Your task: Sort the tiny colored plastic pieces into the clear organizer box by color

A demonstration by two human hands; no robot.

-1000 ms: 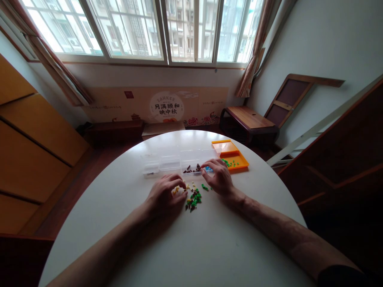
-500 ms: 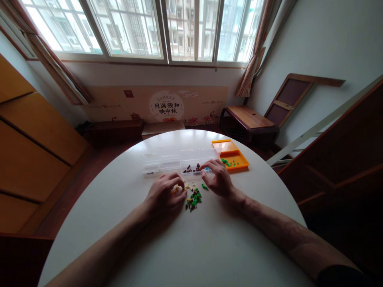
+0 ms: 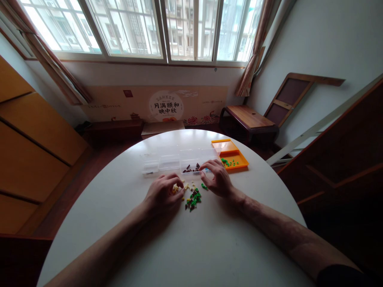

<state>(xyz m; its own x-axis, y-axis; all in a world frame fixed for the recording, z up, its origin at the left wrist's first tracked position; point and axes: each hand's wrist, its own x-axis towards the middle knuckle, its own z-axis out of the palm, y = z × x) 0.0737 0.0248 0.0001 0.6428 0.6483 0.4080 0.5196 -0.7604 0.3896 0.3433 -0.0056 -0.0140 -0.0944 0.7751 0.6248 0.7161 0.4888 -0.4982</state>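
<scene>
A small heap of green, brown and yellow pieces (image 3: 193,197) lies on the round white table (image 3: 191,247). My left hand (image 3: 163,194) rests just left of the heap, fingers curled around small yellow pieces. My right hand (image 3: 218,178) sits to the right of the heap, its fingertips at the front edge of a clear compartment box (image 3: 179,160). That box holds dark brown pieces and a few blue ones. Whether the right fingers pinch a piece cannot be told.
An orange tray (image 3: 231,153) with a few green pieces stands right of the clear box. Beyond the table are a low wooden bench (image 3: 249,119), a window wall and a wooden cabinet (image 3: 30,151) on the left.
My left hand has curled a little tighter over the yellow pieces. My right hand has drawn slightly back from the box's blue compartment.
</scene>
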